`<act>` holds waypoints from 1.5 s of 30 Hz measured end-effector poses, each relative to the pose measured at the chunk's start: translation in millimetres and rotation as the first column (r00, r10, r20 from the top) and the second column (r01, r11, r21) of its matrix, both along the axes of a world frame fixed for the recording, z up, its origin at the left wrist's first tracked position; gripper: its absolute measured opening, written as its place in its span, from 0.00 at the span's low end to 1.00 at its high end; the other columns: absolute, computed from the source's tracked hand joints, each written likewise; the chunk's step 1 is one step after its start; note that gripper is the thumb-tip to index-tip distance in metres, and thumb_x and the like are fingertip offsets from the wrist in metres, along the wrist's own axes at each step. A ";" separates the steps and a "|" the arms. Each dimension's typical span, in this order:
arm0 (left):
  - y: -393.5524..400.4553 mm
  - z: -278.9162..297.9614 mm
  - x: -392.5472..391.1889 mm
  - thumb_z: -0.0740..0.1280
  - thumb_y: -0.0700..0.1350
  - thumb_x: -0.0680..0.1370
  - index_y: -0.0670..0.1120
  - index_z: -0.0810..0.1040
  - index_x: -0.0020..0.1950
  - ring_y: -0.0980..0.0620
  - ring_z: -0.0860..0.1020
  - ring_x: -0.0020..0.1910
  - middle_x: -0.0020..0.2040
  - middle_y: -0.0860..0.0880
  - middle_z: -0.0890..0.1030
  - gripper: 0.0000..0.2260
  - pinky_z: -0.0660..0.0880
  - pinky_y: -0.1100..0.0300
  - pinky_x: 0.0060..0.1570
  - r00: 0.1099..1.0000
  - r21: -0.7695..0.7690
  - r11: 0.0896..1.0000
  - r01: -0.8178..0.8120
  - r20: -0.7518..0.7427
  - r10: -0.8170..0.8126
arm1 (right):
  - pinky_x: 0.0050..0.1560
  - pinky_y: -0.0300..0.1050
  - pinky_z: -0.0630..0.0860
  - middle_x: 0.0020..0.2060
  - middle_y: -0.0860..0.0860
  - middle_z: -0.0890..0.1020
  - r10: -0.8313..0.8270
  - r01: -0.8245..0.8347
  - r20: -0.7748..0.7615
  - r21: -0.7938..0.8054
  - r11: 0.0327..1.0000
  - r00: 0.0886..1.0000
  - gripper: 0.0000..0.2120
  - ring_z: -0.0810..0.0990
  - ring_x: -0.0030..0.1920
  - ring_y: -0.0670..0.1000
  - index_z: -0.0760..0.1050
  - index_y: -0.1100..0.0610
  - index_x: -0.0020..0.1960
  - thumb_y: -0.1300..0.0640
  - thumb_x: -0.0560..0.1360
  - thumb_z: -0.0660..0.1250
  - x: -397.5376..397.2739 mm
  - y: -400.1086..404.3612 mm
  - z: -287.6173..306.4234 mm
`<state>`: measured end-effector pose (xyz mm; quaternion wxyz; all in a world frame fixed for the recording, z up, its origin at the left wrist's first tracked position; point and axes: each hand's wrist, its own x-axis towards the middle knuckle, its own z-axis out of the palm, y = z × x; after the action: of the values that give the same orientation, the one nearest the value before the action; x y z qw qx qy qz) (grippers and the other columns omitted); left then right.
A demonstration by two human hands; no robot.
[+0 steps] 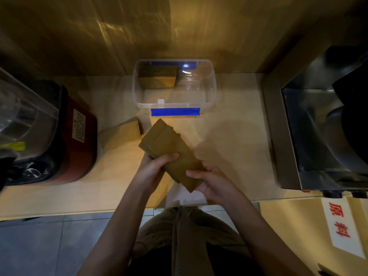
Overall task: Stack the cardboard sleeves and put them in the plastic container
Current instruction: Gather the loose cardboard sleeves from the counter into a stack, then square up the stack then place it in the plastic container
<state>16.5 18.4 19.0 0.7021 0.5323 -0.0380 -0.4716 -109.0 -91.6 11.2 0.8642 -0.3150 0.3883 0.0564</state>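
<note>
I am gripping a stack of cardboard sleeves (169, 150) with both hands: my left hand (153, 168) is wrapping around its left edge with the thumb pressing on top, and my right hand (211, 182) is pinching the near end between thumb and fingers. I am holding the stack above the counter (229, 140), tilted away to the left, probably so I can square the edges before it goes in. The sleeves are looking flat, brown and slightly fanned at the far end, so they are not yet fully aligned.

Just beyond, to the left, another bundle of sleeves (121, 134) is lying on the counter, waiting its turn. Farther back, the plastic container (213, 84) is sitting open against the wall, its blue clip (175, 111) facing me. A batch of sleeves (157, 77) seems to be standing already in its far left corner, though glare is blurring it.
</note>
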 end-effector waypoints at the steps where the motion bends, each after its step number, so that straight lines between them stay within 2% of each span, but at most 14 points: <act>1: 3.7 -1.2 4.4 0.75 0.42 0.57 0.49 0.75 0.56 0.52 0.80 0.52 0.50 0.51 0.83 0.27 0.79 0.58 0.48 1.000 -0.002 1.000 -0.002 -0.015 0.002 | 0.45 0.45 0.82 0.46 0.53 0.84 0.023 -0.023 -0.001 -0.059 0.998 1.000 0.16 0.83 0.48 0.52 0.76 0.57 0.52 0.69 0.67 0.68 -1.1 -4.6 0.3; 4: 12.5 -6.4 14.0 0.78 0.46 0.54 0.47 0.77 0.53 0.54 0.81 0.48 0.45 0.53 0.83 0.28 0.78 0.62 0.44 0.999 0.023 0.999 0.030 0.019 -0.031 | 0.39 0.39 0.81 0.42 0.49 0.85 0.107 -0.111 -0.030 -0.261 0.959 0.994 0.17 0.84 0.43 0.47 0.78 0.53 0.51 0.70 0.67 0.70 -3.3 -19.6 1.1; 8: 19.4 -21.6 13.9 0.76 0.39 0.60 0.45 0.78 0.51 0.59 0.80 0.45 0.43 0.54 0.82 0.20 0.77 0.64 0.44 0.939 0.238 0.969 0.069 0.312 -0.143 | 0.39 0.35 0.78 0.45 0.53 0.83 0.184 -0.212 -0.109 -0.588 0.780 0.977 0.20 0.81 0.40 0.43 0.78 0.57 0.55 0.71 0.66 0.71 -4.7 -37.5 -11.6; 10: 18.0 -34.4 8.3 0.73 0.34 0.64 0.45 0.77 0.50 0.60 0.79 0.44 0.44 0.52 0.81 0.17 0.78 0.62 0.46 0.870 0.340 0.938 0.061 0.442 -0.217 | 0.41 0.32 0.77 0.45 0.54 0.82 0.176 -0.210 -0.120 -0.683 0.699 0.977 0.19 0.80 0.39 0.37 0.79 0.58 0.52 0.73 0.65 0.70 -3.3 -40.5 -21.7; 13: 13.7 -58.2 -0.3 0.73 0.34 0.64 0.49 0.77 0.49 0.52 0.79 0.49 0.47 0.50 0.81 0.17 0.77 0.52 0.53 0.849 0.429 0.903 -0.031 0.488 -0.203 | 0.46 0.28 0.74 0.44 0.50 0.81 0.108 -0.188 -0.155 -0.750 0.634 0.982 0.20 0.78 0.40 0.32 0.79 0.50 0.44 0.75 0.64 0.70 1.3 -36.3 -39.9; 16: 7.7 -71.6 -5.8 0.73 0.34 0.64 0.47 0.75 0.54 0.48 0.77 0.56 0.54 0.46 0.80 0.20 0.75 0.47 0.58 0.877 0.450 0.890 -0.076 0.454 -0.154 | 0.47 0.29 0.74 0.44 0.47 0.81 -0.017 -0.119 -0.169 -0.755 0.645 0.985 0.23 0.79 0.45 0.38 0.78 0.46 0.43 0.74 0.64 0.69 4.0 -28.2 -57.1; 19: 4.4 -75.8 -5.8 0.71 0.32 0.65 0.48 0.73 0.57 0.49 0.75 0.59 0.58 0.47 0.78 0.23 0.75 0.48 0.60 0.898 0.449 0.891 -0.073 0.419 -0.137 | 0.46 0.29 0.77 0.45 0.49 0.81 -0.144 -0.016 -0.167 -0.706 0.708 0.975 0.21 0.79 0.47 0.44 0.78 0.52 0.48 0.75 0.65 0.68 3.5 -21.8 -65.5; 24: -1.1 -80.1 -12.5 0.70 0.33 0.66 0.56 0.73 0.53 0.49 0.76 0.58 0.54 0.51 0.78 0.23 0.74 0.46 0.60 0.914 0.455 0.886 -0.092 0.392 -0.106 | 0.47 0.34 0.79 0.45 0.49 0.82 -0.247 0.083 -0.168 -0.645 0.760 0.954 0.20 0.80 0.48 0.46 0.78 0.55 0.50 0.74 0.65 0.68 8.1 -12.3 -68.2; 28: -7.0 -80.0 -17.9 0.68 0.33 0.64 0.57 0.74 0.46 0.49 0.76 0.56 0.52 0.54 0.79 0.20 0.73 0.42 0.59 0.928 0.449 0.880 -0.152 0.372 -0.029 | 0.47 0.43 0.78 0.42 0.50 0.82 -0.220 0.049 -0.187 -0.647 0.761 0.957 0.20 0.81 0.48 0.53 0.78 0.47 0.42 0.72 0.65 0.67 11.9 -4.0 -68.9; 33: -6.3 -78.0 -18.5 0.68 0.29 0.66 0.50 0.72 0.56 0.51 0.74 0.60 0.54 0.55 0.77 0.23 0.72 0.52 0.62 0.917 0.410 0.902 -0.136 0.397 -0.043 | 0.57 0.39 0.75 0.52 0.49 0.80 -0.161 0.010 -0.150 -0.703 0.711 0.975 0.18 0.78 0.55 0.47 0.76 0.54 0.56 0.69 0.70 0.67 8.7 -7.4 -64.1; 37: -12.3 -77.9 -27.1 0.65 0.29 0.69 0.47 0.70 0.62 0.50 0.72 0.63 0.58 0.50 0.75 0.24 0.70 0.50 0.65 0.927 0.419 0.892 -0.168 0.376 -0.002 | 0.60 0.43 0.75 0.58 0.52 0.78 -0.177 -0.007 -0.193 -0.696 0.718 0.965 0.18 0.77 0.59 0.50 0.73 0.54 0.61 0.67 0.73 0.64 12.3 1.4 -64.2; 39: -14.7 -74.5 -27.0 0.64 0.31 0.70 0.46 0.68 0.65 0.49 0.71 0.64 0.61 0.48 0.73 0.25 0.71 0.50 0.65 0.932 0.422 0.885 -0.197 0.362 0.034 | 0.60 0.37 0.75 0.60 0.51 0.77 -0.183 0.029 -0.158 -0.677 0.736 0.970 0.21 0.76 0.61 0.49 0.70 0.53 0.63 0.67 0.73 0.63 12.3 2.1 -62.9; 42: -17.6 -71.9 -26.2 0.63 0.33 0.72 0.47 0.67 0.67 0.50 0.69 0.65 0.63 0.49 0.72 0.25 0.69 0.50 0.67 0.943 0.409 0.885 -0.222 0.321 0.088 | 0.51 0.20 0.69 0.64 0.48 0.72 -0.180 0.048 -0.124 -0.683 0.729 0.976 0.26 0.71 0.63 0.43 0.62 0.52 0.70 0.67 0.75 0.61 9.9 2.0 -63.5; 45: -21.1 -75.1 -30.6 0.61 0.33 0.73 0.49 0.65 0.69 0.49 0.68 0.67 0.62 0.51 0.71 0.25 0.66 0.50 0.68 0.952 0.440 0.873 -0.208 0.295 0.079 | 0.44 0.19 0.69 0.70 0.50 0.68 -0.163 0.002 -0.166 -0.693 0.721 0.973 0.28 0.72 0.59 0.41 0.56 0.51 0.73 0.67 0.76 0.58 8.0 5.1 -68.5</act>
<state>-14.1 -2.7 -56.1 0.5751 0.7453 0.0221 -0.3366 -101.0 -86.5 -57.3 0.6398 -0.5872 0.4863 -0.0967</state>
